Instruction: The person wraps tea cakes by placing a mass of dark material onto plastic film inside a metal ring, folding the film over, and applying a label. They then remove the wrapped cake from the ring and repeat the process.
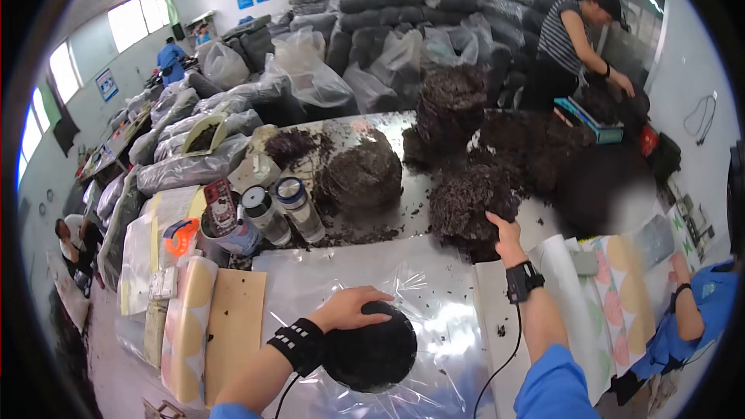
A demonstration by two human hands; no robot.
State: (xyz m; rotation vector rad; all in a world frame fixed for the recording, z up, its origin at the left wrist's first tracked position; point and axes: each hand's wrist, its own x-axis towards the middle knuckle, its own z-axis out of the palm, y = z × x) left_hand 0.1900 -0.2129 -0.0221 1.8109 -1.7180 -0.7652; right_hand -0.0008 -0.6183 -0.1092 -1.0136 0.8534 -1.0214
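clear plastic sheet (434, 295) spread nearest across table | heap of dark dried material (472, 203) just beyond sheet | round dark pressed cake (371, 354) lying on sheet | left hand (351, 306) fingers curled over cake's top edge | right hand (506, 231) reaching into heap, fingers buried, grip cannot tell

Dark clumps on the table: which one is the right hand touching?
The right hand grips the loose clump at the table's middle, nearest the wearer; the rounder mound left of it and the pile behind lie untouched.
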